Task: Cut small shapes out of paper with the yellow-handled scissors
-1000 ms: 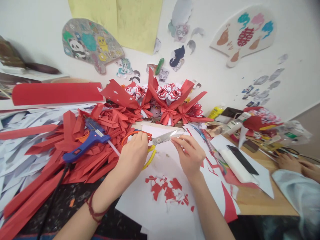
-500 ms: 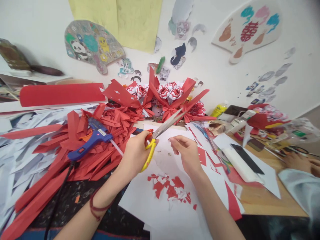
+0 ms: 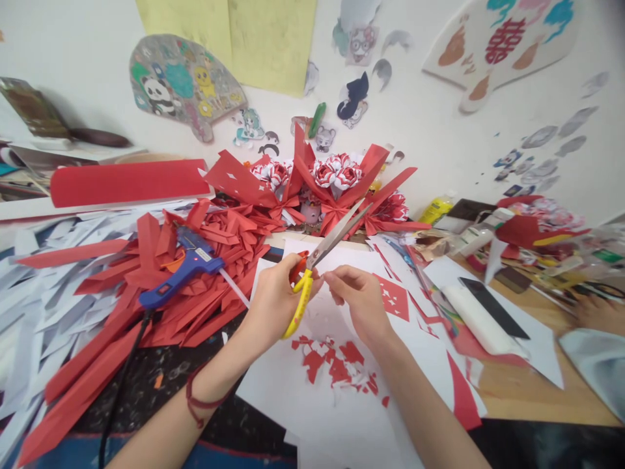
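Scissors [image 3: 303, 301] with yellow and orange-red handles are gripped in my left hand [image 3: 273, 296], blades pointing up and to the right, slightly apart. My right hand [image 3: 360, 301] is closed in a pinch beside the scissors' pivot, its fingertips close to those of my left hand. What it pinches, if anything, is too small to make out. Beneath both hands lies white paper [image 3: 273, 384], with a scatter of red and white paper scraps [image 3: 339, 368] on it. A red sheet with cut-out holes [image 3: 393, 298] lies just right of my right hand.
At left, a blue glue gun [image 3: 183, 277] rests on a heap of folded red paper strips [image 3: 215, 312], beside white strips [image 3: 29, 306]. Red-wrapped paper flowers [image 3: 336, 172] stand by the wall. A dark phone [image 3: 493, 306] lies right; another person's hand [image 3: 598, 312] is at the far right.
My right hand has come left, bringing its fingertips up to my left hand's. The view has turned slightly left. The scissors stay in my left hand.
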Tool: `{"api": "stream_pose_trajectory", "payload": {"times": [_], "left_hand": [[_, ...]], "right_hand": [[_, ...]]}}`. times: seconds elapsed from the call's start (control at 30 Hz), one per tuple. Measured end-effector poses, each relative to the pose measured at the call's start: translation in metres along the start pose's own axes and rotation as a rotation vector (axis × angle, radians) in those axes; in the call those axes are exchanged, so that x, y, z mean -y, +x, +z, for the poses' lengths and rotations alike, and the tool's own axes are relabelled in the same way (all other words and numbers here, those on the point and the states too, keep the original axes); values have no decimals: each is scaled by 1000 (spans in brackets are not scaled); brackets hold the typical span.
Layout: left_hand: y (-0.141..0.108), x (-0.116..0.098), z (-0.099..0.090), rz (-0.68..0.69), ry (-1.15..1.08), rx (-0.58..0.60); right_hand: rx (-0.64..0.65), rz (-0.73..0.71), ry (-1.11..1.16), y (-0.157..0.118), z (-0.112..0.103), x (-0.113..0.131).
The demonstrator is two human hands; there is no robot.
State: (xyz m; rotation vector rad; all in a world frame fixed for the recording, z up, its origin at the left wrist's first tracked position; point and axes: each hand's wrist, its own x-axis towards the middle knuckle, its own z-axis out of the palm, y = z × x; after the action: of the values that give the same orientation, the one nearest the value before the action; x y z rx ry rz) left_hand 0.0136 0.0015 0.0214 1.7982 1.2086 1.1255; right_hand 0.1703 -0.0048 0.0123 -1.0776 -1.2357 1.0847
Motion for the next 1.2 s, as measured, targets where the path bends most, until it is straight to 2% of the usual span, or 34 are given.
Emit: {"api": "stream_pose_trajectory", "payload": {"times": [0.17, 0.37, 0.6, 0.77, 0.97, 1.2], "left_hand": [[0, 0, 0, -3, -6, -18], [1, 0, -2, -12, -70, -35], [0, 1, -2, -21, -42, -7], [0, 0, -2, -28, -36, -19], [1, -1, -3, -56, -70, -89], [1, 0, -3, -33, -70, 11]], "right_hand": [[11, 6, -2, 0, -2, 1], [-66, -45, -118, 3, -13, 0], [36, -167, -298, 3, -14, -2], [30, -173, -289, 3, -15, -2], [-7, -127, -209, 4, -17, -1], [20, -124, -193, 3, -15, -3]]}}
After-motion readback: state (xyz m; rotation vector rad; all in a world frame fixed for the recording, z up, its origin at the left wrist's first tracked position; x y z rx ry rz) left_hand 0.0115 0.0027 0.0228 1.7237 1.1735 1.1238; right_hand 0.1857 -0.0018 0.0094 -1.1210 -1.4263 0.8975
